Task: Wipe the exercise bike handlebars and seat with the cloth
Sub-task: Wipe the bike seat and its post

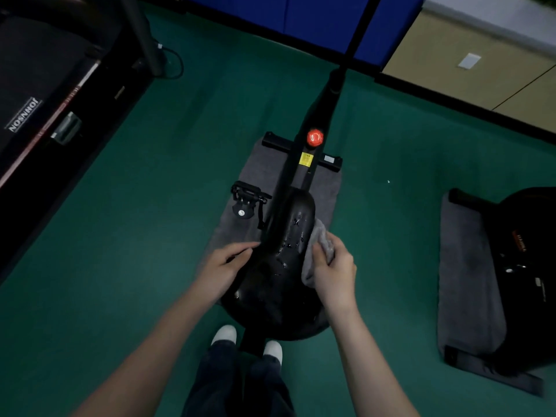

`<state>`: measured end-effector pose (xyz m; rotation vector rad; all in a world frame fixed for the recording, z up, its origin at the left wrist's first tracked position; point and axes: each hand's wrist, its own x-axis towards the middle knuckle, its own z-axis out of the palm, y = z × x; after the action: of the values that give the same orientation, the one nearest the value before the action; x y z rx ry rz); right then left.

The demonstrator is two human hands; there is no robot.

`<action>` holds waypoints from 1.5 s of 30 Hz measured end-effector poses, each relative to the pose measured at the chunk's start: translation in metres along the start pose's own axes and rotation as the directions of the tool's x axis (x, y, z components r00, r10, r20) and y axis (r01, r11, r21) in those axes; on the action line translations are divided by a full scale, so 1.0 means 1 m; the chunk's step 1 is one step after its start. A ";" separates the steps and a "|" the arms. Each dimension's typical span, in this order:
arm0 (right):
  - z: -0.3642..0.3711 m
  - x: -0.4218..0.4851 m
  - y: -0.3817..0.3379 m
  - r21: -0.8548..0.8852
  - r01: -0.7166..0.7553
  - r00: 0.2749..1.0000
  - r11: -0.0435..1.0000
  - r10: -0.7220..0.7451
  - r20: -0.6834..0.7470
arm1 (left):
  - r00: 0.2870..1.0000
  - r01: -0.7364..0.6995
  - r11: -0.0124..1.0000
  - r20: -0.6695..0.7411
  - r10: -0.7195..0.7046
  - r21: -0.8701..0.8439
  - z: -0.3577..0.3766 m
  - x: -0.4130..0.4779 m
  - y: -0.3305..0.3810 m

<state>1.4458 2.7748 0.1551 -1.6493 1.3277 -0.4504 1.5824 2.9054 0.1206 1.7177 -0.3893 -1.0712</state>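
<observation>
Right hand (334, 269) grips the cloth (323, 237) against the right side of the seat (282, 266); left hand (224, 266), laid open, rests on its left edge. Beyond: red knob (315, 137) and yellow label (306, 160), unreadable. Far left: treadmill (45, 70) marked "JOHNSON".

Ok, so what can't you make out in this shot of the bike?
Head view only.
- Handlebars: cut off beyond the top edge; only the black post shows.
- Right flank of the seat: covered by the cloth and right hand.
- Yellow label: print too small.

Green floor (150, 206), blue wall pads (316, 19), treadmill (45, 85)
</observation>
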 end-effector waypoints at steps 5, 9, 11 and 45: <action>0.017 0.002 -0.015 -0.035 0.344 0.924 0.938 -0.344 -0.168 | 1.000 -0.025 0.990 -0.017 0.023 -0.140 0.003 0.004 -0.010; 0.016 0.019 -0.018 -0.190 0.609 0.792 0.770 -0.606 0.076 | 0.999 -0.041 0.986 -0.025 0.037 -0.161 0.003 0.007 -0.018; 0.006 0.011 -0.008 -0.209 0.727 0.684 0.654 -0.660 0.312 | 0.999 -0.053 0.984 -0.020 0.050 -0.168 0.004 0.008 -0.021; 0.008 0.092 -0.041 -0.229 0.389 0.911 0.892 -0.336 0.240 | 0.979 -0.200 0.960 -0.083 0.187 -0.196 0.009 0.016 -0.040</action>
<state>1.5063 2.6945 0.1615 -2.1315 0.9641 -0.3220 1.5743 2.9059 0.0772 1.4950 -0.3851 -0.8806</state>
